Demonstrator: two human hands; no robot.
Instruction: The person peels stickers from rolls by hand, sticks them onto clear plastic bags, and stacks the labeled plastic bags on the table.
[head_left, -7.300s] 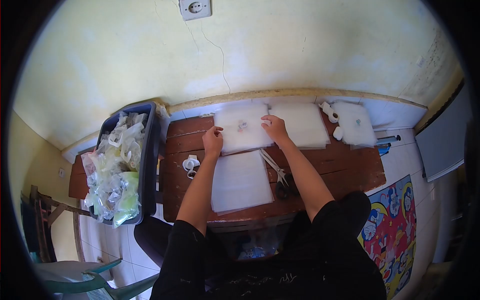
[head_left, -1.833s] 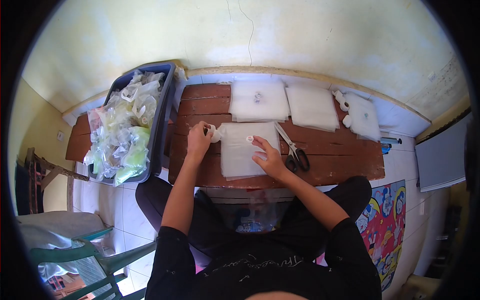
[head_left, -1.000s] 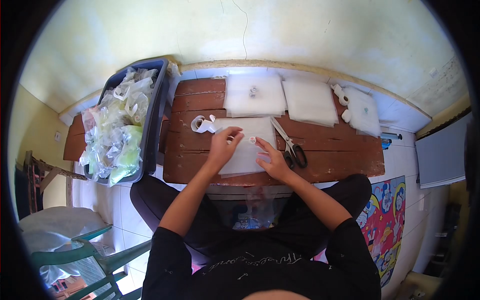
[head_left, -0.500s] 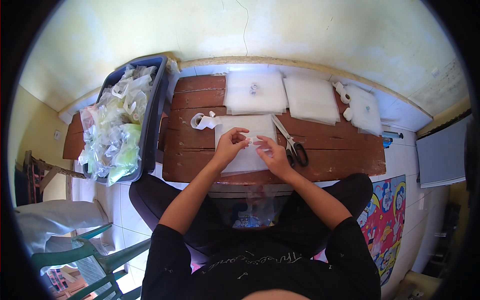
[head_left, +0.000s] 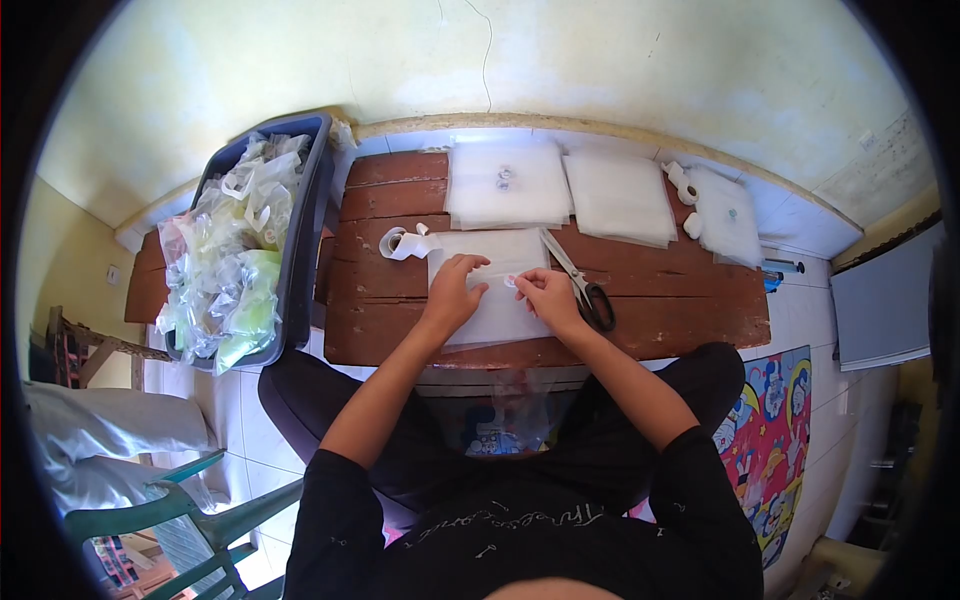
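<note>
My left hand [head_left: 456,292] rests over the left part of the near stack of clear plastic sheets [head_left: 490,325], its fingers apart and nothing in them. Pinched between the fingertips of my right hand [head_left: 545,295] is a small round white sticker [head_left: 511,282], just above the same stack. Black-handled scissors [head_left: 575,275] lie along the stack's right edge, partly behind my right hand. A roll of white stickers [head_left: 402,242] sits at the stack's upper left corner, with its strip reaching toward the sheets.
Three more stacks of plastic line the wall side of the wooden table [head_left: 385,335]: left [head_left: 507,205], middle [head_left: 620,200] and right [head_left: 728,225]. White rolls [head_left: 685,190] sit between the last two. A dark bin [head_left: 312,200] of plastic bags stands left, near a green chair [head_left: 130,515].
My left hand went from the sticker roll to the near stack. A sticker that was at my right fingertips is now in a right-hand pinch, and my left fingers have drawn apart from it.
</note>
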